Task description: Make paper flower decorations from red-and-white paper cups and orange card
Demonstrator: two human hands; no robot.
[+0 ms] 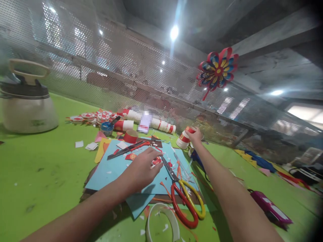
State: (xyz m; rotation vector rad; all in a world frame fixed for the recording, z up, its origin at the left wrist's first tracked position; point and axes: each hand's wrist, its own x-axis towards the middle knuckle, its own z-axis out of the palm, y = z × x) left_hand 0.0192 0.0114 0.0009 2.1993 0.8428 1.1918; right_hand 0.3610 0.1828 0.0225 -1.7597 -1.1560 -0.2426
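Holding partly hidden red-and-white cylinder [183, 138]

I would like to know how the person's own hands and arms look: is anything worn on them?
The left hand and right hand wear no gloves. The left forearm and right forearm are bare as far as they show, without sleeve, watch or bracelet.

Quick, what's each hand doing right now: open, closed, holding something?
Left hand: fingers curled over small red-and-white paper pieces; grip cannot be told.
Right hand: closed on a red-and-white banded cylinder.
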